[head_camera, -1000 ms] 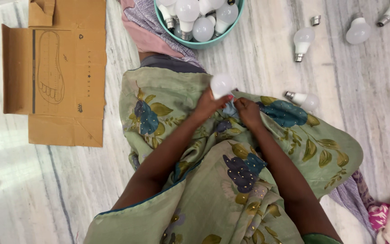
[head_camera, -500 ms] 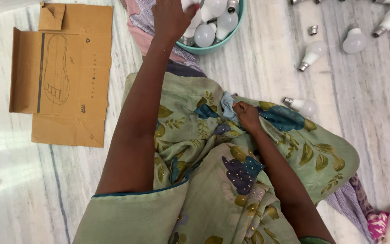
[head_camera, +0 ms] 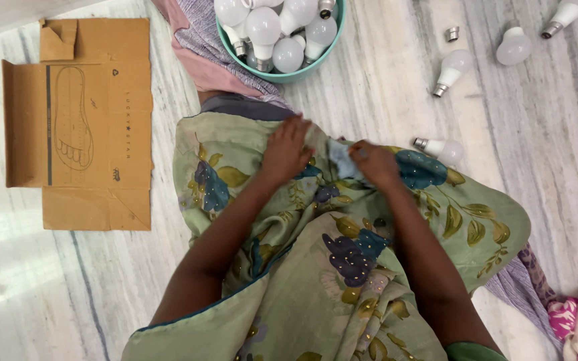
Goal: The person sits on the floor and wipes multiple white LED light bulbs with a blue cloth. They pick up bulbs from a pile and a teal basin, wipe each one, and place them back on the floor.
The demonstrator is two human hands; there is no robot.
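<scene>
Holding white bulbs (head_camera: 263, 25), teal bowl (head_camera: 282, 75); left hand (head_camera: 287, 150) released, right hand (head_camera: 374, 164) grasping blue cloth (head_camera: 340, 159).

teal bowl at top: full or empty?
Full. The teal bowl holds a heap of white bulbs reaching above its rim; its upper part is cut off by the frame.

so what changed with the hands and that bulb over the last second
The left hand held a white bulb over the lap a second ago, reached up to the teal bowl half a second ago, and is now back on the green floral cloth with no bulb in its grip. The right hand stayed put, pinching the small blue cloth. The cardboard and the loose bulbs on the floor did not move.
</scene>
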